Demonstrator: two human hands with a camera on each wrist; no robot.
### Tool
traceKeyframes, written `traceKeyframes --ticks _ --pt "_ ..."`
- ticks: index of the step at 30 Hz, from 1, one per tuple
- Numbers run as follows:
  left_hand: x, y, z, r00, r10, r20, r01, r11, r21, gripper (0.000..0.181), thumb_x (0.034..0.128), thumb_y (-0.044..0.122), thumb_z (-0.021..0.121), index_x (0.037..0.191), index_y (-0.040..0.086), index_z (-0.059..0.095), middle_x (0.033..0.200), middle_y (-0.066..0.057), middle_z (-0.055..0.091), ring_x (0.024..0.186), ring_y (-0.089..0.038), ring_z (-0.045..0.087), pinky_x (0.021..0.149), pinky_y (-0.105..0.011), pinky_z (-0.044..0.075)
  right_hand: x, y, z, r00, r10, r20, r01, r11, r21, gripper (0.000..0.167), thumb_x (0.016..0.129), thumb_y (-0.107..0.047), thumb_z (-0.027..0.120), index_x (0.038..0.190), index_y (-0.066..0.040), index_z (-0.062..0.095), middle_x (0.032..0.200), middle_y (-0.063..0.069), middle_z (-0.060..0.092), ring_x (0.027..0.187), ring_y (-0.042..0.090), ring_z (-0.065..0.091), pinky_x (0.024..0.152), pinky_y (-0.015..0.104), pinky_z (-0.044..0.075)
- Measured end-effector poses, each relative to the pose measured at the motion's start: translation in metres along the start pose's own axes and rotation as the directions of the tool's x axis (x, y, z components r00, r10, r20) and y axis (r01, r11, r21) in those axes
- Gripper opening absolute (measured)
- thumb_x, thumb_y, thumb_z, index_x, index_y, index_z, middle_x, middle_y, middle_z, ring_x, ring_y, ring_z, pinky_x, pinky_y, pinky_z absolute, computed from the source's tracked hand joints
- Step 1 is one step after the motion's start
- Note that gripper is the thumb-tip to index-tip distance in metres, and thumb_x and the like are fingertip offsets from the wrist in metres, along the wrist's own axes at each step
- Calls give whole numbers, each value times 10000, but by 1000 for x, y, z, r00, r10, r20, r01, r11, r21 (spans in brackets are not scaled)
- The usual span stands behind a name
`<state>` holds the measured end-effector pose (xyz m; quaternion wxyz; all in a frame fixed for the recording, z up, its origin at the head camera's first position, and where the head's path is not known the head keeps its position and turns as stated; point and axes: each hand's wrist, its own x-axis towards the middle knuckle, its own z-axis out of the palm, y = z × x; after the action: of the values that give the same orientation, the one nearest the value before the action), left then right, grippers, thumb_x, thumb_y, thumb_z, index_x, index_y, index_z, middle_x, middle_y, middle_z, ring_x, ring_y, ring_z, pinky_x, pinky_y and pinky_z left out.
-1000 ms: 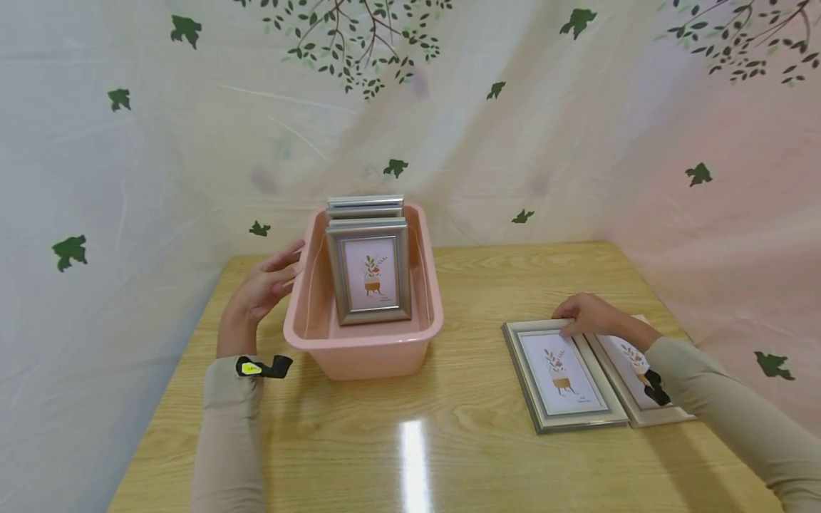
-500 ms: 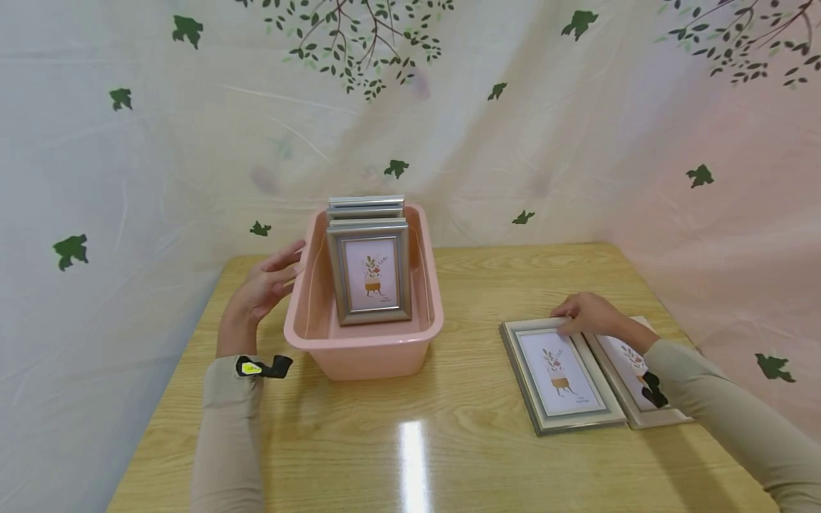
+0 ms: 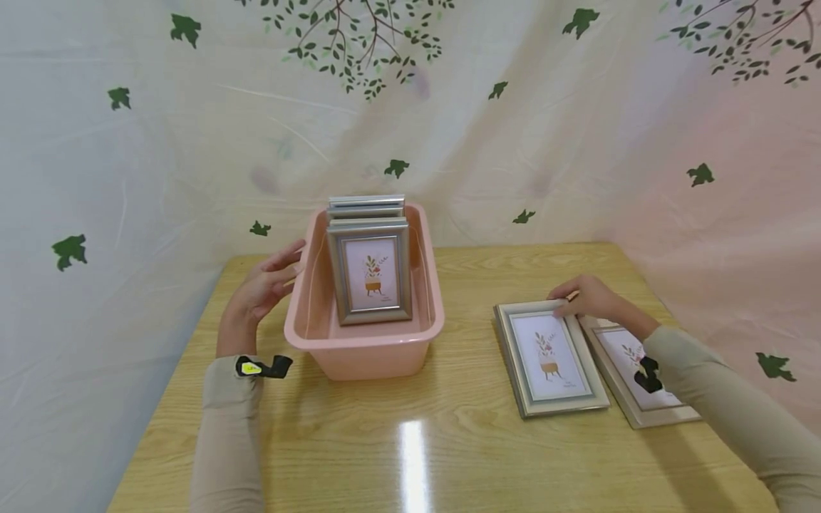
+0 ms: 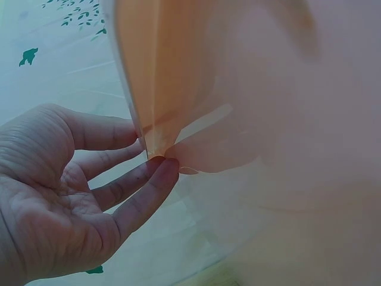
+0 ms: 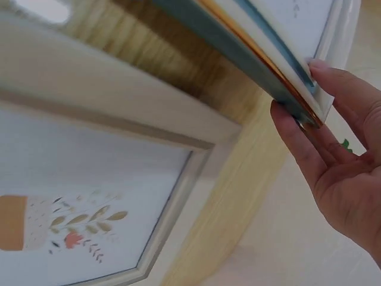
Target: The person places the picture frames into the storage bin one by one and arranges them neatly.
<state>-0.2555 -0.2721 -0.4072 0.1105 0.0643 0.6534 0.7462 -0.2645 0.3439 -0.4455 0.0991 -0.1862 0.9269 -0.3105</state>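
Note:
My right hand [image 3: 591,296] pinches the top edge of a pale picture frame [image 3: 551,356], thumb on the front and fingers behind. The frame is raised and tilted over the table; its side looks layered in the right wrist view, and I cannot tell whether a second frame lies behind it. Under my right forearm lies another picture frame [image 5: 101,208], partly covered in the head view. The fingers of my left hand [image 4: 77,190] touch the outer side of a pink plastic basin [image 3: 365,356]. Several picture frames [image 3: 372,271] stand upright inside the basin, the front one showing a potted plant print.
The wooden table [image 3: 333,442] carries everything, with a bright light reflection near its front. A pale cloth [image 3: 474,157] with leaf patterns hangs behind and at the sides.
My right hand has raised the pale picture frame and shifted it slightly left, away from the frame beside it. My left hand and the basin have stayed put.

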Motion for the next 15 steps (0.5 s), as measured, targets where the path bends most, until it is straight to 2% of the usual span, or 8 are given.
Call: traceKeyframes --ticks 3,6,10,15 --pt "0 0 0 1000 -1 4 1 1000 2 621 1037 146 572 1600 149 308 1553 -144 333 1214 -151 533 938 -216 518 3 -3 -8 995 82 59 -88 989 117 389 846 -93 824 1164 92 698 1175 278 672 895 248 678 673 381 604" --pt "1 0 0 1000 -3 6 3 1000 -1 620 1037 149 573 1599 148 311 1555 -145 330 1219 -157 528 939 -217 518 4 -6 -18 986 120 120 -144 965 219 386 864 -72 801 1185 102 675 1176 267 671 909 239 689 726 434 613" --pt "1 0 0 1000 2 9 -2 1000 -12 619 1038 136 568 1599 133 305 1529 -129 355 1195 -142 547 936 -219 521 6 -9 -29 978 108 179 -157 944 290 339 880 -53 778 1162 105 675 1111 234 700 906 222 698 757 434 612" --pt "0 -1 0 1000 8 19 -8 1000 -18 617 1044 115 548 1603 121 286 1499 -106 375 1170 -121 561 933 -216 521 7 -13 -36 969 84 234 -159 932 325 312 913 -36 736 1170 121 657 1072 206 713 887 190 697 776 419 609"
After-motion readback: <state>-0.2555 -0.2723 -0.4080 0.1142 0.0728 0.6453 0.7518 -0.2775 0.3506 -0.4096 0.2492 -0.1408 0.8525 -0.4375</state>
